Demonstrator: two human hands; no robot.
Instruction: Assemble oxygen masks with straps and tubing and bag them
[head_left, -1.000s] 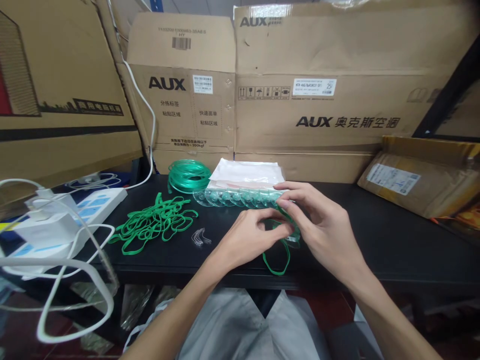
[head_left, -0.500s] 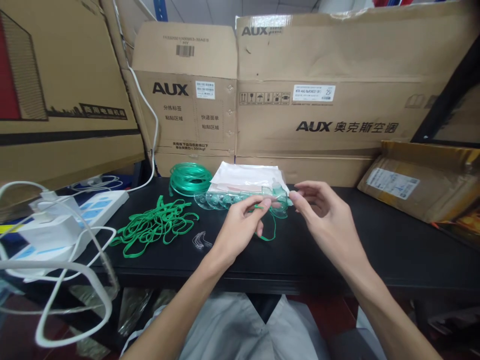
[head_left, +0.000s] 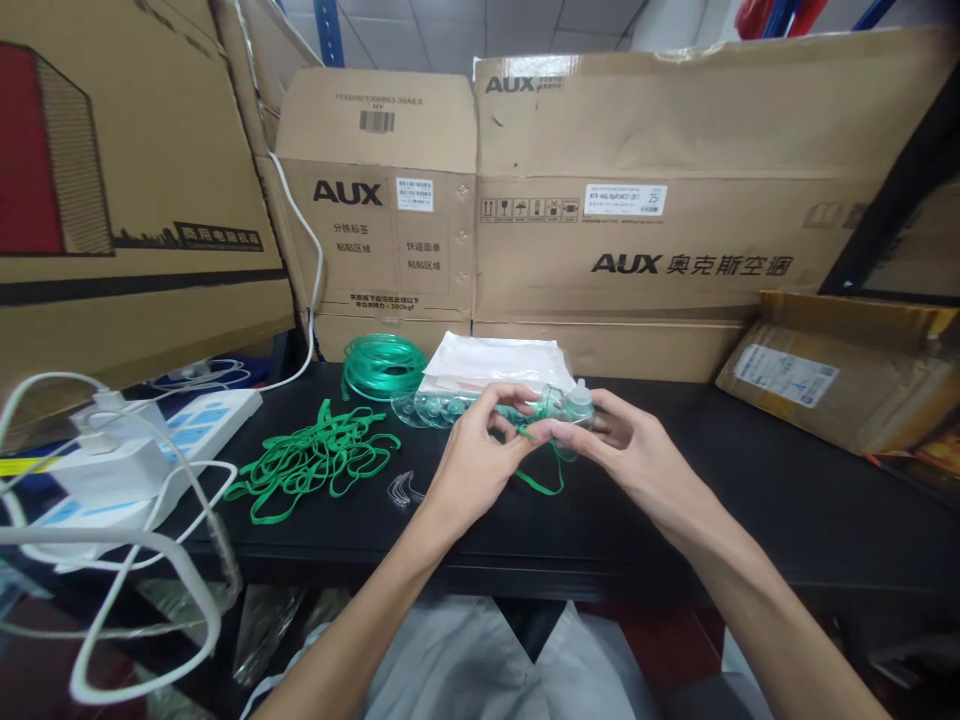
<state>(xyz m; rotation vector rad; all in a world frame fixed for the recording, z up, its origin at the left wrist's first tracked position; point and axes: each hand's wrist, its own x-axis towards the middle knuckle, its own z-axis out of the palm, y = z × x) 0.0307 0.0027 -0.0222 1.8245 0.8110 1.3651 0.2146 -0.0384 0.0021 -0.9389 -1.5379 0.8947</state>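
Between my two hands is a clear green breathing mask (head_left: 576,405) with a pale round port on its upper side. My left hand (head_left: 487,445) pinches a green elastic strap (head_left: 551,487) at the mask's left edge, and the strap hangs in a loop below. My right hand (head_left: 626,435) wraps the mask's right side, its thumb meeting my left thumb in front. Part of the mask is hidden behind the fingers. Several similar clear green masks (head_left: 431,408) lie in a row behind my left hand.
On the black table (head_left: 675,520) lie a pile of green elastic straps (head_left: 315,460), thin metal strips (head_left: 403,490), coiled green tubing (head_left: 382,366) and white sheets or bags (head_left: 495,362). A power strip (head_left: 202,425) with white cables is at left. Cardboard boxes (head_left: 637,230) stand behind; a taped box (head_left: 832,370) sits right.
My right hand has moved left and closed around the mask, its thumb now against my left thumb. The mask has turned, so its pale port points upward. The view has tilted slightly up.
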